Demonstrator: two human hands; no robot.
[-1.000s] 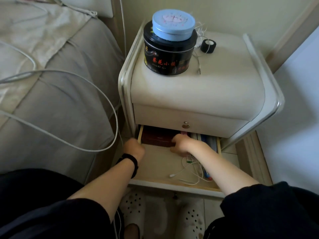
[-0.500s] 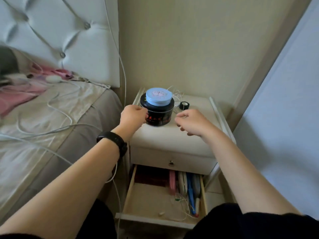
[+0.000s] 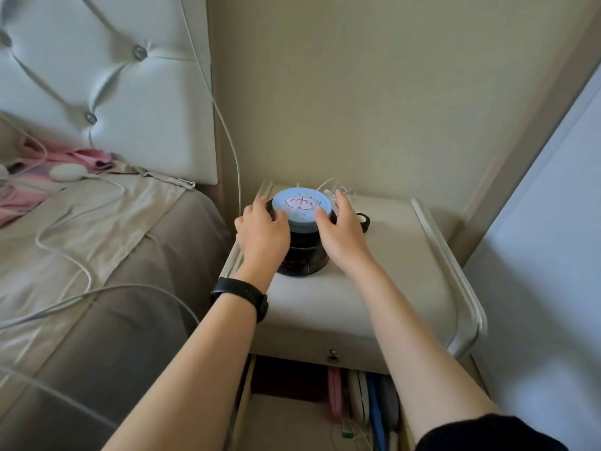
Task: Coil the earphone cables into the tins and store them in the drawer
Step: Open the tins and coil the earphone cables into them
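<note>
A pale blue tin (image 3: 300, 205) with a cartoon lid sits stacked on a larger black tin (image 3: 302, 257) on the nightstand (image 3: 374, 288). My left hand (image 3: 261, 234) grips the stack from the left, fingers curled over the black tin's rim. On the right side my right hand (image 3: 341, 236) lies against the stack with straight fingers, its thumb touching the blue tin's side. White earphone cables (image 3: 338, 187) lie tangled behind the tins. Below, the lower drawer (image 3: 242, 402) stands pulled out.
A small black tape roll (image 3: 365, 222) sits right of the tins. The drawer holds a dark red box (image 3: 286, 379), pink and blue items and a loose white cable (image 3: 353, 434). The bed (image 3: 113, 320) with long charging cables (image 3: 81, 268) lies left; a wall is close on the right.
Both hands rose from the open drawer to the nightstand top and closed in on the stacked tins from either side. The view tilted upward.
</note>
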